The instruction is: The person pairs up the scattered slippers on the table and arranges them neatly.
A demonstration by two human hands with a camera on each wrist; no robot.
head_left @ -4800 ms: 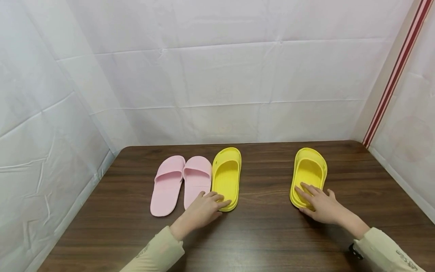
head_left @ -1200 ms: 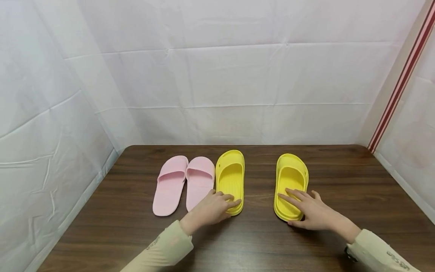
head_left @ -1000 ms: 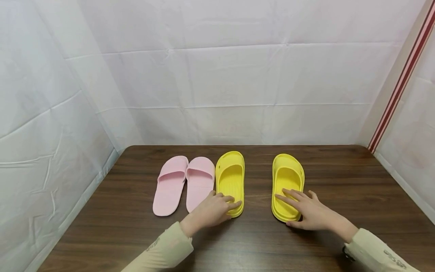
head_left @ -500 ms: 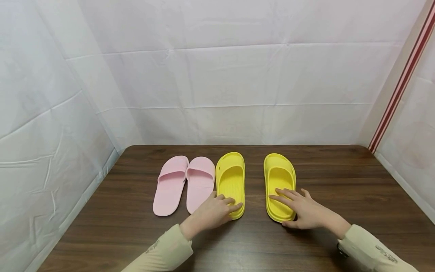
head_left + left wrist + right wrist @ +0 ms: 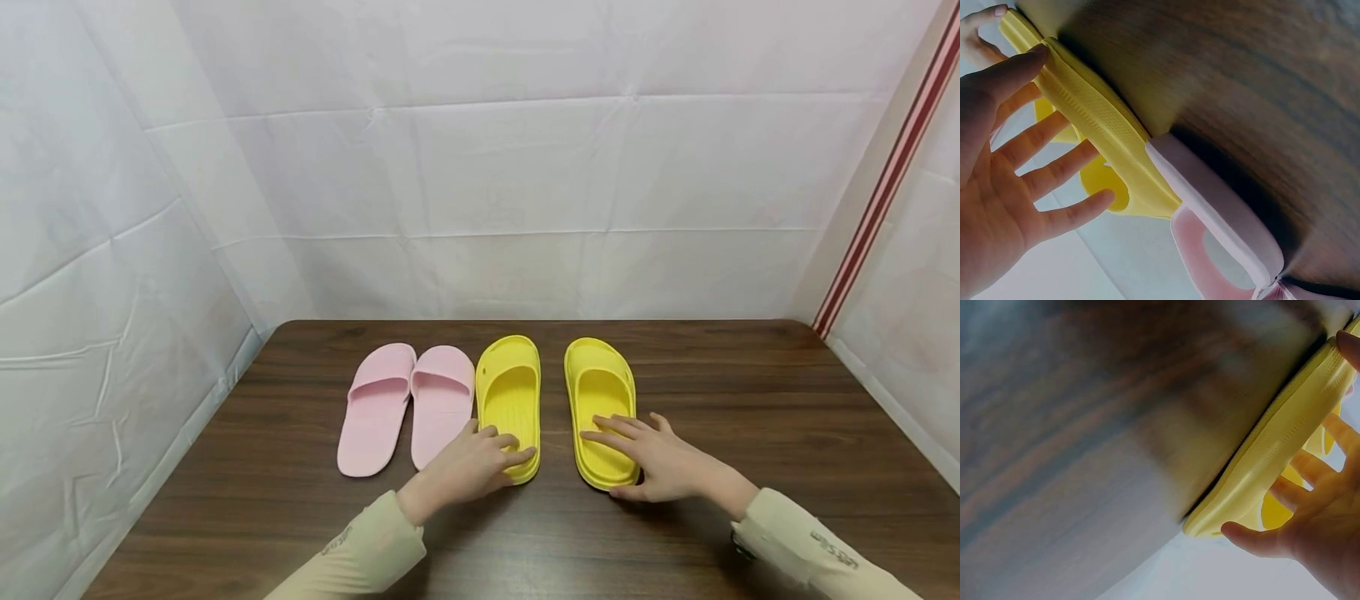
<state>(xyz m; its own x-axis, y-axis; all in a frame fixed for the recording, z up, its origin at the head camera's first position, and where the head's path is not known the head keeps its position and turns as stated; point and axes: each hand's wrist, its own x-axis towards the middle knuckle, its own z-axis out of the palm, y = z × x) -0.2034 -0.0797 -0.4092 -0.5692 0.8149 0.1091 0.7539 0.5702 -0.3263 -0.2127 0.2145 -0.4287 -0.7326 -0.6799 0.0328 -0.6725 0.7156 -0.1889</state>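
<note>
My left hand (image 5: 467, 468) grips the left yellow slipper (image 5: 508, 358) at its heel end. In the left wrist view, the thumb reaches the heel edge and the spread fingers go over the side. To its right, a matching yellow slipper (image 5: 597, 358) lies toe away from me, a narrow gap between the two. My right hand (image 5: 663, 462) holds that one by the heel, thumb at the back edge and fingers inside; the right wrist view shows its sole (image 5: 1266, 456) low along the table. Fingertips inside both slippers are partly hidden.
Two pink slippers, an outer one (image 5: 367, 433) and an inner one (image 5: 441, 417), lie left of the yellow pair. The inner pink one sits right against the left yellow slipper. Pale cloth (image 5: 487, 167) hangs behind the dark wooden table (image 5: 750, 392).
My right hand has slid the right yellow slipper leftward, narrowing the gap between the pair. The left yellow slipper came slightly toward me, then stayed put. The pink slippers remain in place.
</note>
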